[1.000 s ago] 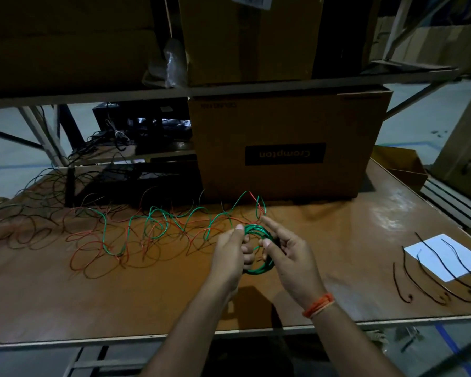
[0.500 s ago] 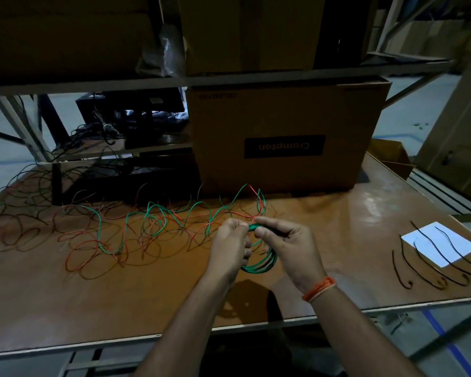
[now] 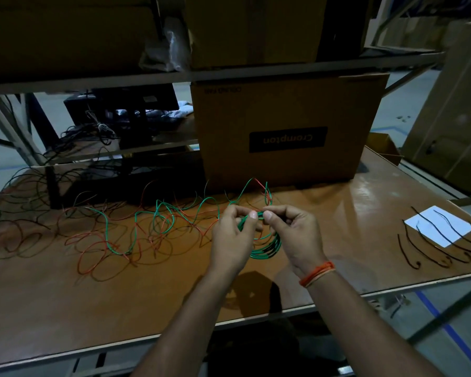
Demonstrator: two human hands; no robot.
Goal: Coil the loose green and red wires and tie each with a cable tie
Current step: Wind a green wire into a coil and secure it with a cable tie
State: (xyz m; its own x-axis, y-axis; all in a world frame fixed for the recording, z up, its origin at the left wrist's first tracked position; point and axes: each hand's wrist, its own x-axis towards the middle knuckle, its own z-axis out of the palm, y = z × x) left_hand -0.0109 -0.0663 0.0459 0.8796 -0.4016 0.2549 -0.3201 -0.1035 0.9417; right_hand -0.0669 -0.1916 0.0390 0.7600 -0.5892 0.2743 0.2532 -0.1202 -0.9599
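Between hands [image 3: 233,240], green coil [image 3: 267,247] mid-table.

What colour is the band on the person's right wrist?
Orange, with a paler strand; the wristband shows clearly in the head view.

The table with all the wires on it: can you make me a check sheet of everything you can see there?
Surface: brown wooden table, glossy at the right.
Job's things: green coil held above the table; loose green wire and red wire trail left; black cable ties lie right, some across white paper.
Clutter: cardboard box at the back.
Grippers: left hand and right hand both pinch the coil's top.
Cables: dark wires tangled far left.
Surroundings: metal shelf carrying boxes overhead; dim room.
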